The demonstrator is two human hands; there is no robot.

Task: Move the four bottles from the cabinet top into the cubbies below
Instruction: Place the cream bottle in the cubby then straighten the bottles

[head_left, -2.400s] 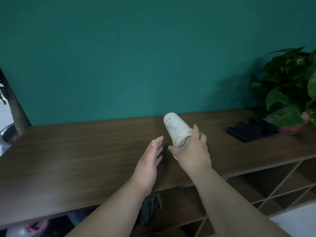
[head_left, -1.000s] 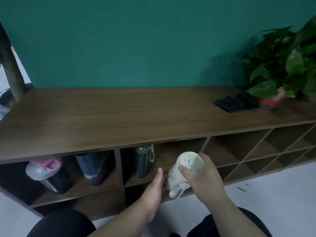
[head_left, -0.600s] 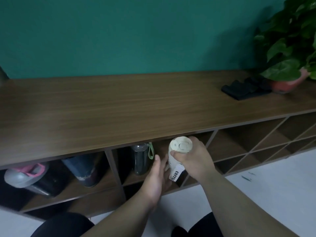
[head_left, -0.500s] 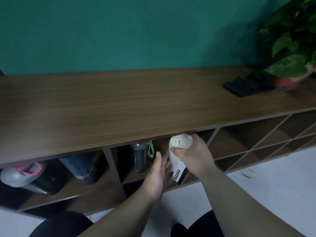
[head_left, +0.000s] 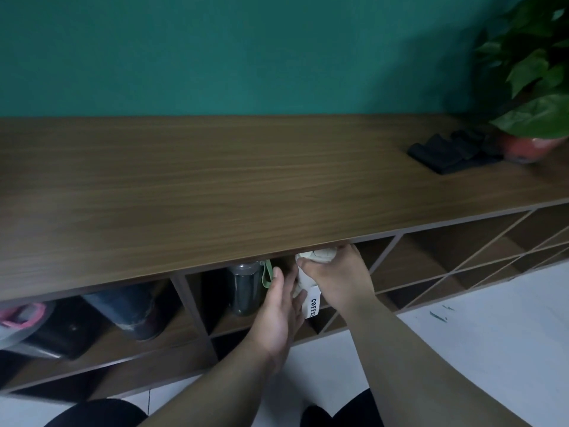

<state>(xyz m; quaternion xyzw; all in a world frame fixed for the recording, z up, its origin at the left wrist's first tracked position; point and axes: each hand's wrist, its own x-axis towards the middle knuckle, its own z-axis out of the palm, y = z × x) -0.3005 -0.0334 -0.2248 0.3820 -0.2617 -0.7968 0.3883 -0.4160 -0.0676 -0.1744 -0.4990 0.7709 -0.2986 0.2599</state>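
My right hand [head_left: 337, 280] grips a white bottle [head_left: 308, 283] with a "COFFEE" tag, held upright just under the front edge of the wooden cabinet top [head_left: 246, 186], in the middle cubby. Its lid is partly hidden by the edge. My left hand [head_left: 278, 309] lies flat against the bottle's left side with its fingers apart. A dark bottle with a green strap [head_left: 244, 286] stands in the same cubby, to the left. In the left cubby lean a blue bottle [head_left: 129, 309] and a grey shaker with a pink lid [head_left: 34, 322].
A folded black cloth [head_left: 452, 152] and a potted green plant [head_left: 529, 84] sit at the right end of the cabinet top. Diagonal-slatted cubbies [head_left: 462, 260] run along to the right. White floor [head_left: 480, 340] lies below, with my dark-clad knees at the bottom edge.
The white bottle came off the cabinet top in my right hand, went down in front of the cubbies and now sits deeper under the edge. My left hand followed alongside it.
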